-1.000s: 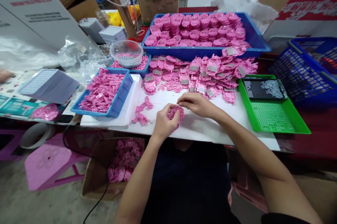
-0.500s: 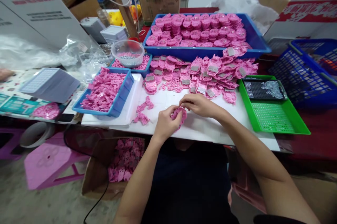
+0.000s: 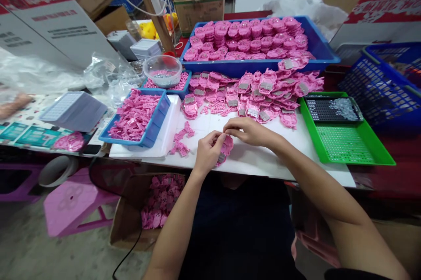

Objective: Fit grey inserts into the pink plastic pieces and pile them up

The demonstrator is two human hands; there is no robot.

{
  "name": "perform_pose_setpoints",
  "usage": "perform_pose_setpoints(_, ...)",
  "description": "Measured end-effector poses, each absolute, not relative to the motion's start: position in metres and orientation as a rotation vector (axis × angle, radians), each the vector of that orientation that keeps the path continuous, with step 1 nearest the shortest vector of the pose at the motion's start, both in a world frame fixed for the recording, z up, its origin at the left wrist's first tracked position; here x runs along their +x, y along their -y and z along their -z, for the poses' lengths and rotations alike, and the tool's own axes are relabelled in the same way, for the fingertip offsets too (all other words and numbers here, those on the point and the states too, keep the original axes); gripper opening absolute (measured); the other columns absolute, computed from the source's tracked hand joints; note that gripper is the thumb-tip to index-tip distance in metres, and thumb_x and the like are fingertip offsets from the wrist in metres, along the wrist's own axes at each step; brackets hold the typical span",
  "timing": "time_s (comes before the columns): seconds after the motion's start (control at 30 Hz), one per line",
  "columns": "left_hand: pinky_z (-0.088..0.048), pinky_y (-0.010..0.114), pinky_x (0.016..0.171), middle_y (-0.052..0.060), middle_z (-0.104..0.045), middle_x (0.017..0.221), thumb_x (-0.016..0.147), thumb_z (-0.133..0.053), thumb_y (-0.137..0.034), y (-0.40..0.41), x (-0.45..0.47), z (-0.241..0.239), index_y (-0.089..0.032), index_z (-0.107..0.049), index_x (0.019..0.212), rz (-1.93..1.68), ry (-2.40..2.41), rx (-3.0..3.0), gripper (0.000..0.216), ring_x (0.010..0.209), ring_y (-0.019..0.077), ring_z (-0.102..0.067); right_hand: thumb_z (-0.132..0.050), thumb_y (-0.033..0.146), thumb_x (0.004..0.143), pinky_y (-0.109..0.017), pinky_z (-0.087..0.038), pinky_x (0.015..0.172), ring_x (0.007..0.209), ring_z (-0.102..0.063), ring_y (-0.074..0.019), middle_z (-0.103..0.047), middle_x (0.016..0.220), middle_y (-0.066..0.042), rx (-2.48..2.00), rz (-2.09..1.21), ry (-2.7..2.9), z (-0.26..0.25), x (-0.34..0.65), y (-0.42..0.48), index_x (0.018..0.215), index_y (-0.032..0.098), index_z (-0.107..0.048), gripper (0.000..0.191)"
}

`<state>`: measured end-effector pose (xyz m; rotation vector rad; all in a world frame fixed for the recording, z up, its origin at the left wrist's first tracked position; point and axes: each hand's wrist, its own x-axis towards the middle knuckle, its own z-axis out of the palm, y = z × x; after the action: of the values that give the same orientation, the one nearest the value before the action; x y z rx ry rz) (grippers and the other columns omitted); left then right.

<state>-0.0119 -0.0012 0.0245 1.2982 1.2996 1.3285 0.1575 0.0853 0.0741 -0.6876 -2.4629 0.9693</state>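
My left hand (image 3: 206,153) is closed around a pink plastic toy shell (image 3: 225,149) held just above the white board (image 3: 243,157). My right hand (image 3: 247,131) pinches at the shell's top edge from the right, fingers pressed together; what is between them is too small to see. A grey patch shows on the shell's lower part. Behind my hands lies a spread of similar pink shells (image 3: 253,91) with grey inserts. A few small pink pieces (image 3: 182,139) lie left of my hands.
A small blue tray of pink parts (image 3: 136,115) sits at left, a big blue tray of stacked pink shells (image 3: 253,39) at the back, a green tray (image 3: 345,140) at right. A clear bowl (image 3: 162,69), blue basket (image 3: 388,87), and a carton of pink shells (image 3: 161,203) on the floor.
The view has shifted slightly. My left hand has turned the pink shell so its lower grey part shows, and my right hand stays pinched at its top edge.
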Motion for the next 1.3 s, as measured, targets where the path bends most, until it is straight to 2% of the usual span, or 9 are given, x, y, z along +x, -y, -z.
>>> perform_pose_setpoints(0.1,-0.049,0.022,0.066,0.000,-0.067,0.073,0.089,-0.065,-0.048,-0.001,-0.014,-0.022,-0.017,-0.068,0.081,-1.481,-1.247,1.156,0.032,0.068,0.0120,-0.062,-0.051,0.037,0.101,-0.031,-0.051,0.075,0.087,-0.066,-0.0188,-0.073,0.099,-0.009,-0.732,-1.171,2.299,-0.071,0.156,-0.083,0.119,0.016,-0.068,0.033)
perform_pose_setpoints(0.17,-0.049,0.021,0.062,-0.002,-0.063,0.070,0.088,-0.065,-0.051,-0.002,-0.016,-0.020,-0.018,-0.065,0.083,-1.617,-1.260,0.971,0.033,0.062,0.0108,-0.060,-0.046,0.037,0.103,-0.031,-0.052,0.074,0.086,-0.066,-0.0183,-0.072,0.099,-0.009,-0.792,-1.152,2.231,-0.064,0.151,-0.081,0.128,0.015,-0.063,0.037)
perform_pose_setpoints(0.33,-0.049,0.022,0.053,-0.005,-0.060,0.068,0.086,-0.064,-0.059,-0.007,-0.016,-0.015,-0.019,-0.057,0.089,-1.781,-1.291,0.661,0.040,0.049,0.0090,-0.058,-0.055,0.026,0.099,-0.039,-0.050,0.090,0.101,-0.061,-0.0225,-0.067,0.111,-0.014,-0.583,-0.760,2.525,-0.040,0.139,-0.079,0.113,0.015,-0.069,0.023)
perform_pose_setpoints(0.5,-0.053,0.024,0.053,-0.002,-0.064,0.068,0.087,-0.062,-0.061,-0.010,-0.015,-0.010,-0.019,-0.057,0.093,-1.769,-1.269,0.670,0.043,0.050,0.0124,-0.064,-0.051,0.024,0.101,-0.037,-0.048,0.082,0.092,-0.059,-0.0229,-0.066,0.103,-0.015,-0.548,-0.535,2.692,-0.036,0.140,-0.081,0.102,0.015,-0.071,0.021)
perform_pose_setpoints(0.7,-0.055,0.027,0.054,-0.002,-0.065,0.071,0.085,-0.063,-0.065,-0.009,-0.016,-0.013,-0.020,-0.054,0.094,-1.717,-1.282,0.653,0.047,0.052,0.0151,-0.067,-0.048,0.022,0.101,-0.037,-0.047,0.083,0.094,-0.060,-0.0243,-0.068,0.102,-0.011,-0.825,-0.509,2.651,-0.042,0.152,-0.087,0.112,0.019,-0.066,0.021)
perform_pose_setpoints(0.83,-0.056,0.028,0.055,-0.003,-0.064,0.070,0.083,-0.067,-0.061,-0.007,-0.015,-0.016,-0.020,-0.054,0.091,-1.727,-1.237,0.639,0.044,0.051,0.0154,-0.067,-0.048,0.025,0.102,-0.035,-0.041,0.074,0.083,-0.056,-0.0235,-0.065,0.093,-0.011,-0.899,-0.358,2.691,-0.047,0.155,-0.085,0.097,0.019,-0.065,0.019)
perform_pose_setpoints(0.93,-0.057,0.029,0.059,-0.002,-0.066,0.072,0.085,-0.066,-0.058,-0.008,-0.014,-0.014,-0.020,-0.055,0.093,-1.725,-1.237,0.642,0.040,0.055,0.0160,-0.069,-0.047,0.027,0.103,-0.033,-0.039,0.072,0.082,-0.053,-0.0220,-0.062,0.098,-0.012,-0.948,-0.222,2.699,-0.049,0.156,-0.081,0.095,0.017,-0.065,0.022)
perform_pose_setpoints(1.07,-0.059,0.030,0.065,0.001,-0.069,0.077,0.087,-0.064,-0.056,-0.010,-0.015,-0.011,-0.019,-0.056,0.095,-1.721,-1.227,0.649,0.038,0.066,0.0179,-0.073,-0.048,0.027,0.103,-0.034,-0.042,0.075,0.091,-0.055,-0.0231,-0.061,0.105,-0.013,-0.930,-0.260,2.667,-0.048,0.156,-0.080,0.106,0.017,-0.066,0.021)
perform_pose_setpoints(1.3,-0.059,0.031,0.072,0.000,-0.068,0.077,0.087,-0.065,-0.051,-0.012,-0.016,-0.008,-0.019,-0.059,0.091,-1.720,-1.125,0.637,0.033,0.073,0.0183,-0.073,-0.053,0.026,0.100,-0.040,-0.051,0.085,0.095,-0.061,-0.0252,-0.065,0.102,-0.013,-0.878,-0.515,2.490,-0.042,0.157,-0.091,0.108,0.017,-0.070,0.021)
